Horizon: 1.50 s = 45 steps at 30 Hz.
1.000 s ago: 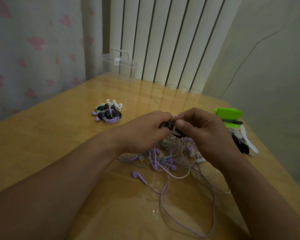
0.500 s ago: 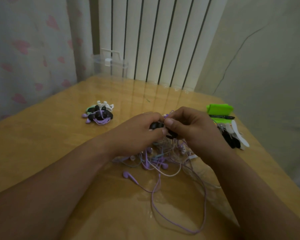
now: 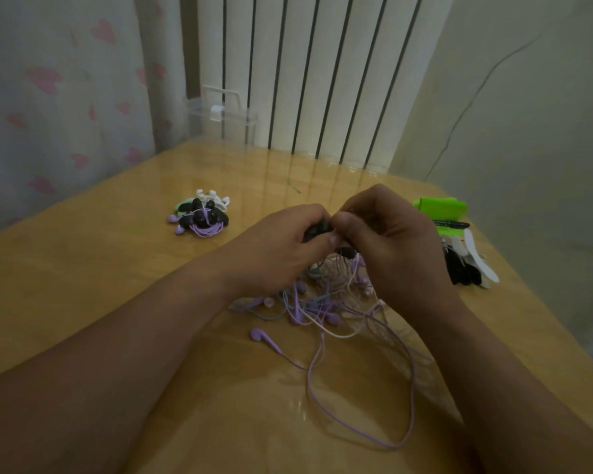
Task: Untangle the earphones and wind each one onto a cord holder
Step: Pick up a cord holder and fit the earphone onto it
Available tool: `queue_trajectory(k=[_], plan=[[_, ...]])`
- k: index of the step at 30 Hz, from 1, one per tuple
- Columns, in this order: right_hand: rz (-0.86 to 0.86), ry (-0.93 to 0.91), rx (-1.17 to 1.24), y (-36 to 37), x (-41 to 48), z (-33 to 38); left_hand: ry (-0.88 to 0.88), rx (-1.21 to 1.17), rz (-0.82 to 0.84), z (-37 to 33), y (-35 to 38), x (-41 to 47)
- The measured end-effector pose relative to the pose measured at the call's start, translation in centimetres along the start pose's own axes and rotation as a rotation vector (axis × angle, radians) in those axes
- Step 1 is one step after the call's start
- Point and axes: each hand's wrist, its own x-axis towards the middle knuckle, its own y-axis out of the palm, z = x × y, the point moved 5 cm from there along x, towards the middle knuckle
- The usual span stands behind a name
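Purple earphones [image 3: 322, 313]; black holder [image 3: 317, 230]; pink-heart curtain [image 3: 59, 97].

wooden table [image 3: 65, 285] | earphone tangle [image 3: 322, 313] centre | wound bundles [image 3: 201, 217] left | cord holders [image 3: 466, 270] right

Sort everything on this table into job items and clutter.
Job: black holder, gripped by left hand and right hand; earphone tangle; wound pile; spare holders, right edge.
Lying about: green case; pen; clear box.
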Motion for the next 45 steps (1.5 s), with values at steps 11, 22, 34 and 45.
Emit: queue_trajectory(k=[11, 22, 34, 45], plan=[[-0.075, -0.045, -0.163, 0.6, 0.2, -0.5, 0.111, 0.15, -0.202, -0.6, 0.5, 0.2], [0.016, -0.001, -0.101, 0.8, 0.1, -1.6, 0.152, 0.204, -0.177, -1.0, 0.6, 0.0], [-0.005, 0.141, 0.128, 0.0, 0.2, -1.8, -0.152, -0.37, -0.188, 0.4, -0.5, 0.0], [0.009, 0.153, 0.195, -0.2, 0.1, -1.5, -0.024, -0.137, -0.113, -0.1, 0.6, 0.0]])
